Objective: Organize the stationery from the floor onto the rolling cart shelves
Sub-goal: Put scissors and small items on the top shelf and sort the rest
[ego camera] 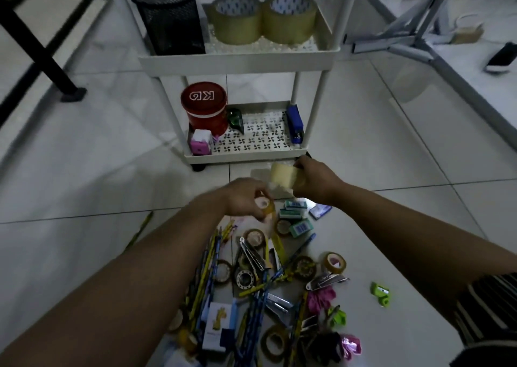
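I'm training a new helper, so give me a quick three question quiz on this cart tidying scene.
1. True or false: the black mesh cup stands on the cart's lower shelf.
2. What does the right hand hold?
A. a tape roll
B. a stapler
C. a pencil
3. How many big tape rolls stand beside that cup?

Key
1. False: it stands on the shelf above.
2. A: a pale tape roll.
3. Two.

- Left hand (246, 198): forearm reaches forward from lower left, fingers curled round a small tape roll (264, 205).
- Right hand (316, 182): forearm enters from the right, bare, fingers gripping a pale tape roll (285, 177), slightly higher than the left.
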